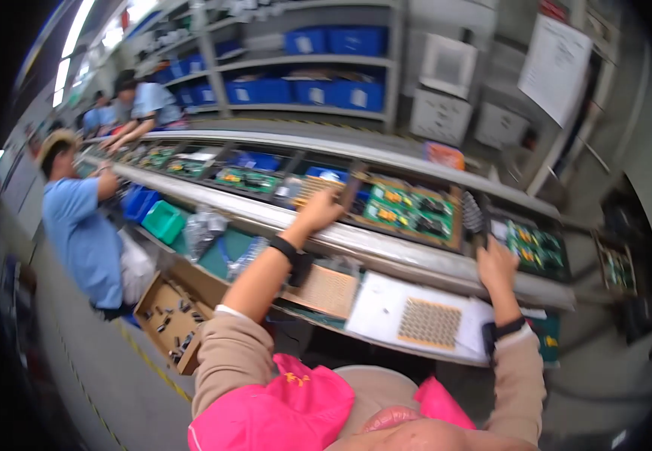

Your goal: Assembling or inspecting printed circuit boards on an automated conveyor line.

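My left hand [320, 210] reaches over the conveyor's near rail, its fingers closed at a dark upright bar [354, 186]. A tan gridded piece [312, 189] lies just beyond that hand. Farther right, my right hand [497, 264] is closed around the lower end of a dark ribbed piece [472, 213], whose kind blur hides. Between the hands sits a brown-edged tray [457, 225] carrying green circuit boards [409, 207] with black and yellow parts. Another green board [534, 246] lies beyond my right hand.
The conveyor's metal rail [266, 213] runs across in front of me. Nearer lie a white sheet [375, 304] and tan gridded pieces [430, 323]. A cardboard box [167, 316] with small dark parts stands at left, near a co-worker in blue [78, 218].
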`<act>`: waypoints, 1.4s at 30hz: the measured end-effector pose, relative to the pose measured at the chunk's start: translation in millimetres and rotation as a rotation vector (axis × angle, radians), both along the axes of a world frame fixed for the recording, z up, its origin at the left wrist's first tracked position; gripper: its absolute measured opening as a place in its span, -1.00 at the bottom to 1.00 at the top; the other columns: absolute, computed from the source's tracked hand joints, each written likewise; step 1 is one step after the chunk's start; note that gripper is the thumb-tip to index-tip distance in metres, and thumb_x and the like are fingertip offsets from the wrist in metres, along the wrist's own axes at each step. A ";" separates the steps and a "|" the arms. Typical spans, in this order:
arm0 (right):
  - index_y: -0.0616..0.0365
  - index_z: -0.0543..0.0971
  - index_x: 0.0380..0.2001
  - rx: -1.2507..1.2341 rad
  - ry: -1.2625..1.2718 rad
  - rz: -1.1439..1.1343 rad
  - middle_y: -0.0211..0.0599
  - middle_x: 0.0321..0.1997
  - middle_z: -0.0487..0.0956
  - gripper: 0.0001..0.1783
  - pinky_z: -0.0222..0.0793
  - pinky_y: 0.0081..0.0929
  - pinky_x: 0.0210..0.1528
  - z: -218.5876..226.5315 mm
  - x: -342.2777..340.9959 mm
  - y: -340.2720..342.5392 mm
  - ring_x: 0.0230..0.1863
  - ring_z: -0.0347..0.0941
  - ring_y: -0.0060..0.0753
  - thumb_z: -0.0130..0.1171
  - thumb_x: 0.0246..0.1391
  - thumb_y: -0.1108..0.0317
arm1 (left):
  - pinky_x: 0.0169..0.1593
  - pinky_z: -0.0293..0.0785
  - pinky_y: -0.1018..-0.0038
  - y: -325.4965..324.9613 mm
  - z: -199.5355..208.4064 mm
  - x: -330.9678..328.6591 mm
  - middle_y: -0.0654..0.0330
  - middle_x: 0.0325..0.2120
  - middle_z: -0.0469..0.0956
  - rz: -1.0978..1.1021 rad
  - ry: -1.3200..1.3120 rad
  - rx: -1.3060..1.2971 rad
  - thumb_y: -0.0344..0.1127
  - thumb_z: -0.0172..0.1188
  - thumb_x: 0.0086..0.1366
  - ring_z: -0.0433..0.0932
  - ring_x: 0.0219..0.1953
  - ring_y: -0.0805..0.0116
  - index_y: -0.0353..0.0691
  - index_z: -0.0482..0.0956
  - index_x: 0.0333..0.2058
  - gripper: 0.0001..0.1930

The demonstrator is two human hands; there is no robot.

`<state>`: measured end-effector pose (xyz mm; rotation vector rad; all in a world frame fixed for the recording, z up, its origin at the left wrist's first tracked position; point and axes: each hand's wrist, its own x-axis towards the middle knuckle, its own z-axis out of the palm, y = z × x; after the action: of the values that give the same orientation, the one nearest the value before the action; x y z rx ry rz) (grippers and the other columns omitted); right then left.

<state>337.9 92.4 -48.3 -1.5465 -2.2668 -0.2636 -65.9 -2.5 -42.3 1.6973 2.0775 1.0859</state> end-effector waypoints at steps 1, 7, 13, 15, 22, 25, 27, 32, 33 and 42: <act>0.19 0.43 -0.03 -0.005 -0.009 -0.002 -0.07 -0.22 0.54 -0.52 0.14 -0.07 -0.07 -0.8 4.8 -1.7 -0.14 0.41 -0.08 -0.10 0.00 0.18 | -0.07 0.41 0.25 -3.2 -4.9 3.9 -0.20 -0.28 0.53 -0.003 -0.027 0.037 -0.32 0.12 -0.01 0.52 -0.18 -0.06 -0.40 0.50 -0.17 -0.60; 0.21 0.40 0.02 -0.094 -0.032 -0.022 -0.04 -0.16 0.52 -0.48 0.05 -0.15 0.06 7.7 10.4 -0.4 -0.06 0.36 -0.10 -0.14 0.01 0.19 | -0.05 0.36 0.19 -14.0 -5.4 2.9 -0.18 -0.28 0.46 0.267 0.326 0.352 -0.31 0.15 -0.01 0.43 -0.15 -0.08 -0.36 0.53 -0.22 -0.65; 0.23 0.39 0.04 -0.101 -0.023 -0.024 -0.04 -0.14 0.51 -0.47 0.03 -0.18 0.09 9.1 7.7 1.3 -0.05 0.35 -0.11 -0.14 0.01 0.19 | -0.14 0.35 0.18 -56.1 -7.3 -54.7 -0.07 -0.33 0.40 0.650 0.729 -0.121 -0.35 0.09 0.02 0.38 -0.19 0.00 -0.19 0.57 -0.26 -0.73; 0.23 0.39 0.04 -0.094 -0.023 -0.023 -0.04 -0.14 0.51 -0.46 0.03 -0.18 0.08 10.2 9.1 3.1 -0.05 0.35 -0.11 -0.13 0.00 0.19 | -0.15 0.35 0.18 -57.0 -10.1 -58.4 -0.05 -0.32 0.40 0.595 0.645 -0.052 -0.34 0.08 0.03 0.38 -0.19 0.00 -0.15 0.60 -0.32 -0.78; 0.23 0.39 0.03 -0.129 -0.028 -0.044 -0.05 -0.15 0.52 -0.46 0.05 -0.20 0.06 10.2 11.6 -2.1 -0.06 0.35 -0.12 -0.10 -0.03 0.19 | -0.15 0.38 0.16 -49.2 -15.7 -38.3 -0.05 -0.36 0.44 0.452 0.535 -0.020 -0.29 0.08 0.04 0.41 -0.21 -0.04 -0.15 0.64 -0.45 -0.82; 0.23 0.40 0.03 -0.076 -0.017 -0.015 -0.05 -0.17 0.52 -0.46 0.06 -0.21 0.05 10.2 9.9 2.5 -0.06 0.35 -0.12 -0.09 -0.04 0.21 | -0.17 0.39 0.16 -39.6 -12.6 -24.6 -0.04 -0.40 0.46 0.390 0.525 0.018 -0.25 0.10 0.06 0.43 -0.25 -0.01 -0.18 0.64 -0.47 -0.81; 0.23 0.39 0.03 -0.089 -0.026 -0.025 -0.05 -0.17 0.52 -0.46 0.06 -0.21 0.05 9.7 9.3 1.3 -0.06 0.35 -0.13 -0.09 -0.04 0.21 | -0.15 0.35 0.16 -35.3 -10.0 -16.7 -0.01 -0.37 0.45 0.408 0.467 0.013 -0.20 0.09 0.09 0.42 -0.22 0.02 -0.17 0.65 -0.48 -0.78; 0.22 0.39 0.04 -0.097 -0.036 -0.039 -0.06 -0.16 0.52 -0.46 0.05 -0.22 0.05 10.2 10.3 1.0 -0.06 0.36 -0.14 -0.08 -0.04 0.22 | -0.18 0.32 0.15 -39.2 -2.8 -2.9 0.00 -0.41 0.48 0.314 0.480 0.025 -0.09 0.07 0.13 0.44 -0.24 0.05 -0.18 0.65 -0.49 -0.69; 0.21 0.39 0.04 -0.092 -0.037 -0.039 -0.06 -0.16 0.52 -0.46 0.05 -0.23 0.05 9.9 10.9 1.5 -0.06 0.36 -0.14 -0.08 -0.04 0.22 | -0.18 0.32 0.15 -36.5 -3.1 -2.8 0.00 -0.41 0.48 0.309 0.477 0.022 -0.09 0.07 0.13 0.44 -0.24 0.05 -0.18 0.65 -0.49 -0.69; 0.19 0.39 0.04 -0.108 -0.050 -0.053 -0.07 -0.16 0.52 -0.47 0.05 -0.23 0.05 8.1 8.8 0.0 -0.06 0.36 -0.15 -0.09 -0.04 0.22 | -0.32 0.33 0.19 -24.1 0.6 14.9 0.00 -0.56 0.45 0.192 0.544 0.118 -0.13 0.08 0.15 0.46 -0.39 0.07 -0.24 0.63 -0.57 -0.68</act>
<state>346.7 92.4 -40.2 -1.6736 -2.3153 -0.1989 -51.0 -26.6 -41.7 2.0646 2.5896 0.8768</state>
